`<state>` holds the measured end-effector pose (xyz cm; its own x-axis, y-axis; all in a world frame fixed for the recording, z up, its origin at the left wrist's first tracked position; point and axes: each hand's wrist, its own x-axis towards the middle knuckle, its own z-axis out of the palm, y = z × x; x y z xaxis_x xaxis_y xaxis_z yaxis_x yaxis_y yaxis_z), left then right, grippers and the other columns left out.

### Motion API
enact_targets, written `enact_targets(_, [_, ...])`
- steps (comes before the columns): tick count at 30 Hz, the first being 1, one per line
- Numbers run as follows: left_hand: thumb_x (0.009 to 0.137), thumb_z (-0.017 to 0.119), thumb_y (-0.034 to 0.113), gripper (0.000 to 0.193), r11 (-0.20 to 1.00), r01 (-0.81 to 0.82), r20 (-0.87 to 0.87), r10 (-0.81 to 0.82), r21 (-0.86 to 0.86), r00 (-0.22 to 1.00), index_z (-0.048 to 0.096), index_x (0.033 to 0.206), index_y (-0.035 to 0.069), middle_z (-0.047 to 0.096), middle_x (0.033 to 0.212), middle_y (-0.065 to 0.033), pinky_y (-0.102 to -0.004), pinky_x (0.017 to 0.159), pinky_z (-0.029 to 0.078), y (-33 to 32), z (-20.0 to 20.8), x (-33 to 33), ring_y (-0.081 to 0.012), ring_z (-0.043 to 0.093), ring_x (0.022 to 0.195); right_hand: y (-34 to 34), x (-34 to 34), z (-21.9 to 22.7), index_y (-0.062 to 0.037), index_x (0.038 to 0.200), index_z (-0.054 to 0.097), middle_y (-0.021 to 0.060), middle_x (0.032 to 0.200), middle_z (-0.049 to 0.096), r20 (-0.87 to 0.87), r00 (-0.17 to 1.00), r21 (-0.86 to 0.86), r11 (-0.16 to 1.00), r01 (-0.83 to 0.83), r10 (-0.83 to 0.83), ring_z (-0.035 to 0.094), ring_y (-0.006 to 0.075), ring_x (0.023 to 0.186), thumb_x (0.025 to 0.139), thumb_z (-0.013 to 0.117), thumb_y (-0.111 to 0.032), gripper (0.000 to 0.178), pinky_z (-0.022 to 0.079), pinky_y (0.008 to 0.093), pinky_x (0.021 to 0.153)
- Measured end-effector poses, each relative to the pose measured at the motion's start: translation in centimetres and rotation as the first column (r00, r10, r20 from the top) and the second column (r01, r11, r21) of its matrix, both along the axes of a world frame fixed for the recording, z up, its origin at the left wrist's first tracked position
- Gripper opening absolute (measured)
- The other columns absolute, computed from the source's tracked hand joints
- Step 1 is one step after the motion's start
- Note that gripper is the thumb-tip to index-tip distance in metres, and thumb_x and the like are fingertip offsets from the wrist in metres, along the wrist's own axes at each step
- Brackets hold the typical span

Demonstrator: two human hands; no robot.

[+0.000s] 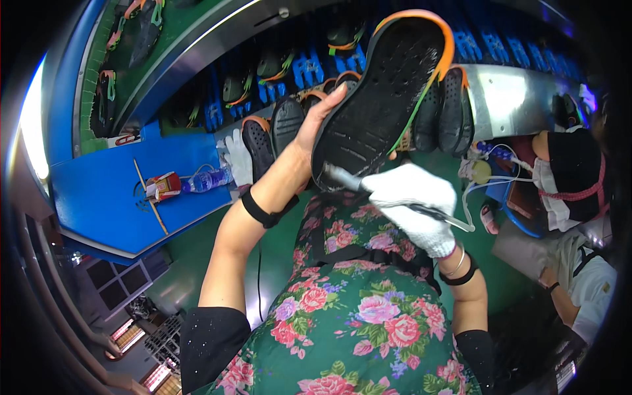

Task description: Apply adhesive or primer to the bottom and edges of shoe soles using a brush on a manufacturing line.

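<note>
My bare left hand (pixel 315 125) grips the black shoe sole (pixel 375 105) by its left edge, holding it up in front of my apron, its orange and green rim facing away. My gloved right hand (pixel 416 201) is closed around a brush-like tool (pixel 342 178), its tip at the sole's near end. To my left, the blue bench (pixel 92 191) carries a red-and-yellow box (pixel 166 186), a thin stick (pixel 146 187) and a bottle (pixel 209 180). Beyond stand blue holders (pixel 307 70); below spreads green floor (pixel 197 253). Other people sit at right.
</note>
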<state>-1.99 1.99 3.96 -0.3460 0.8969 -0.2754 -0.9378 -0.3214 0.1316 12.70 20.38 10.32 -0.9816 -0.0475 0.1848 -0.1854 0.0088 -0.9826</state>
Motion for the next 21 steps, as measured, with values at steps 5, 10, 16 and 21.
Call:
enact_targets(5, [0.101,0.04,0.065,0.08,0.997,-0.076,0.202,0.073,0.005,0.977,0.041,0.155,0.005,0.05,0.147,-0.032,-0.0629,0.108,0.046,1.7,0.2,4.0,-0.0504,0.059,0.124,2.0,1.1,-0.6,0.0038,0.088,0.077,0.0189,0.097,0.077,0.262,0.965,-0.45,0.886,0.11,0.014,0.073,0.0264,0.09,0.077,0.077,0.005,0.011,0.058,0.0346,0.081])
enact_targets(10, [0.102,0.037,0.067,0.081,0.988,-0.133,0.32,0.101,0.08,0.942,0.047,0.15,0.002,0.059,0.136,-0.0288,-0.0556,0.098,0.056,2.0,-1.6,7.8,-0.0484,0.067,0.111,4.6,-1.7,0.3,-0.0025,0.097,0.078,0.0151,0.102,0.077,-0.185,0.971,0.306,0.93,0.203,-0.15,0.074,0.024,0.091,0.081,0.074,0.004,0.018,0.058,0.035,0.081])
enact_targets(16, [0.101,0.043,0.066,0.075,0.976,-0.164,0.468,0.08,0.141,0.88,0.058,0.139,0.003,0.068,0.126,-0.0249,-0.0584,0.101,0.054,1.8,-0.9,7.2,-0.0432,0.069,0.109,3.4,-2.1,1.2,-0.0047,0.091,0.079,0.0123,0.095,0.078,-0.354,0.93,0.428,0.867,0.257,-0.101,0.074,0.0239,0.088,0.074,0.08,0.004,0.019,0.058,0.0344,0.08])
enact_targets(21, [0.075,0.064,0.084,0.123,0.988,-0.118,-0.149,0.133,0.103,0.98,0.028,0.157,-0.001,0.05,0.14,-0.0377,-0.0536,0.101,0.054,-0.1,3.0,4.4,-0.0481,0.059,0.124,5.6,0.8,-0.1,0.0029,0.084,0.073,0.0216,0.093,0.075,0.003,0.987,-0.378,0.913,0.15,-0.16,0.072,0.032,0.088,0.074,0.074,0.004,0.01,0.06,0.0396,0.076])
